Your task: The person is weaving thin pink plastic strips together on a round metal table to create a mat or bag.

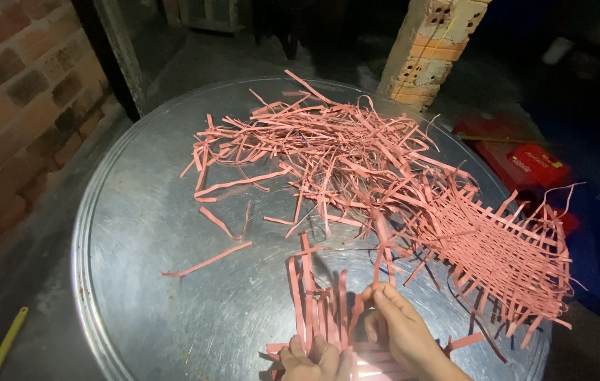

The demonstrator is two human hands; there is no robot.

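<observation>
Starting at the far left, a yellow stick (5, 344) lies on the concrete floor beside the round metal tray (138, 233), off its left rim and untouched. On the tray's left part we see only a few stray pink strips (205, 262) lying singly, well apart from one another. Toward the far edge and across the middle sits the loose heap of pink strips (321, 152), tangled and unsorted, which we judge to be stock not yet used; it is large, so much is left to weave. At the near edge we are working on the small mat just begun (321, 310): several strips stand up side by side from a few crosswise ones, so only the first rows look laid. Our left hand (310, 361) presses flat on the base of that piece, fingers together, holding it down against the tray. Our right hand (402, 328) pinches one upright strip between thumb and fingertips, just beside the others. At the right edge lies a woven mat (508, 257), its lattice dense in the middle with loose ends sticking out all round; it looks woven through but untrimmed. Beyond the right rim a red box (526, 162) rests on the floor.
</observation>
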